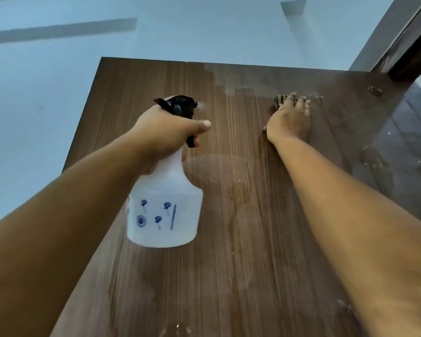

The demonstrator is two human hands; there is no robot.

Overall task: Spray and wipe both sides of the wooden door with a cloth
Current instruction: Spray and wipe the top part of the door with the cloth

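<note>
Two hands are up high at the top of one wooden door (229, 215). The left hand (165, 132) has its fingers curled round the thin neck of one spray bottle (165, 210), with the thumb lying across the front and the black trigger head (180, 107) sticking up just above the grip. The fat white body of the bottle hangs below the grip. It looks like light plastic, and I cannot tell how much water is inside, so it may be light or a bit heavy. The neck is the best place to hold it, since the body looks too wide and smooth for one hand. A little mist shows just in front of the nozzle. The right hand (289, 120) lies flat on the door with its fingers spread, pressing one cloth (281, 100) against the wood. Only a small checked bit of the cloth peeks out past the fingertips; the rest is hidden under the palm. The cloth looks soft and floppy, so a flat palm on top should hold it well. The door is hard and stiff, and it looks shiny and wet near both hands, so the cloth will likely slide easily there. This side is getting wiped now; the other side cannot be seen.
</note>
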